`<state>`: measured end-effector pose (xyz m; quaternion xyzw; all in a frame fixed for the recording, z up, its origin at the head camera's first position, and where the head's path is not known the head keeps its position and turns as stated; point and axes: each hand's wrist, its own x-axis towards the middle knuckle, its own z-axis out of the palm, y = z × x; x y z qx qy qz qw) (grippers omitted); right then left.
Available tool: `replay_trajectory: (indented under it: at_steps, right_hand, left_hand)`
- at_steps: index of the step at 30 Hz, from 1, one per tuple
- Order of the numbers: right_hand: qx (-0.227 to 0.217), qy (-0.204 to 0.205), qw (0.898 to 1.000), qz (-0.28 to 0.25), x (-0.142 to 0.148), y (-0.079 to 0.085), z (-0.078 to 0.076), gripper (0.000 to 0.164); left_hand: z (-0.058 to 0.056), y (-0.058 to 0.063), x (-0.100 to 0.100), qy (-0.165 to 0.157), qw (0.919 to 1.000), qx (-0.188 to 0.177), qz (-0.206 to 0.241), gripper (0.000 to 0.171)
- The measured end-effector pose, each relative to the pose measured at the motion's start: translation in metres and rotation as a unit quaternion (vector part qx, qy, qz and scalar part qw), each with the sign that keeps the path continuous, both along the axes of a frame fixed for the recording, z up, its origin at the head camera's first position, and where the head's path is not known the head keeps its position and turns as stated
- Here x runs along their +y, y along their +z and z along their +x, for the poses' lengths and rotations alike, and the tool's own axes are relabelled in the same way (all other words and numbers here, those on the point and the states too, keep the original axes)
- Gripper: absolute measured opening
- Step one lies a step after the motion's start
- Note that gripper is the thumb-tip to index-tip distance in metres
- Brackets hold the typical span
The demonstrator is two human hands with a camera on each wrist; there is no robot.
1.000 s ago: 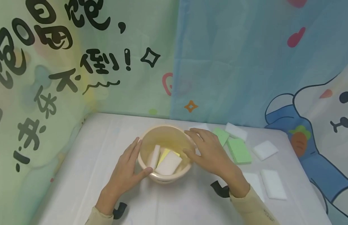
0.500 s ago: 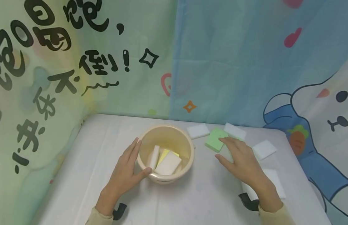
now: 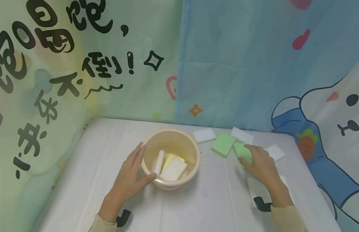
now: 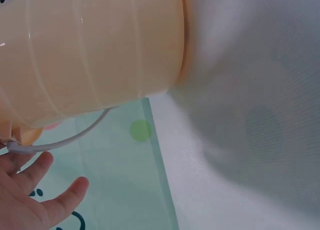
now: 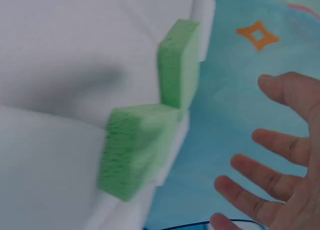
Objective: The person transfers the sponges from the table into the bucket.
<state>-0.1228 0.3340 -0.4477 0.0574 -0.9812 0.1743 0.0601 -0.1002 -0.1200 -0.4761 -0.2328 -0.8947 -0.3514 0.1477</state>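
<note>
A cream bucket [image 3: 194, 167] stands at the middle of the table, with two white sponges [image 3: 173, 168] and a yellow piece [image 3: 169, 159] inside. My left hand [image 3: 128, 180] lies along the bucket's left side, fingers extended and thumb at its front rim. In the left wrist view, that hand [image 4: 35, 190] is beside the bucket's pale handle [image 4: 65, 141]. Over the nearer green sponge [image 3: 242, 151], my right hand [image 3: 262, 164] hovers, partly covering it. The right wrist view has the right hand [image 5: 285, 175] with fingers spread, apart from the green sponges [image 5: 137, 145].
Another green sponge [image 3: 223, 144] lies between the bucket and my right hand. White sponges [image 3: 204, 135] are scattered at the back and right; one white piece [image 3: 256, 187] is partly under the right wrist. Printed cloth [image 3: 234, 64] hangs behind the table.
My right hand has left the bucket's right rim and moved right, over the nearer green sponge. The left hand stays at the bucket, and the contents look unchanged.
</note>
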Motion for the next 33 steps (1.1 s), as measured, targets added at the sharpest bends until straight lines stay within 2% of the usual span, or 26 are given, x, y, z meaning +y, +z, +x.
replay_trajectory:
  at_steps: [5, 11, 16, 20, 33]
  right_hand:
    - [-0.058, -0.046, 0.997, 0.014, 0.011, -0.012, -0.010, 0.061]
    - [-0.093, -0.087, 0.991, 0.026, 0.018, -0.021, -0.022, 0.072]
    - [-0.143, -0.111, 0.983, 0.030, 0.020, -0.024, -0.029, 0.084]
    - [-0.174, -0.115, 0.977, 0.037, 0.021, -0.028, -0.033, 0.087]
    - [-0.173, -0.116, 0.977, 0.045, 0.021, -0.035, -0.037, 0.074]
  left_hand:
    - [0.000, 0.000, 0.000, -0.001, 1.0000, -0.004, 0.002, 0.095]
    - [0.000, 0.000, 0.000, 0.000, 1.0000, -0.008, 0.002, 0.095]
    - [0.000, 0.000, 0.000, 0.000, 1.0000, -0.006, 0.001, 0.095]
    - [0.000, -0.001, 0.000, 0.000, 1.0000, -0.004, -0.001, 0.096]
    - [0.000, 0.000, -0.001, 0.000, 1.0000, -0.005, -0.002, 0.096]
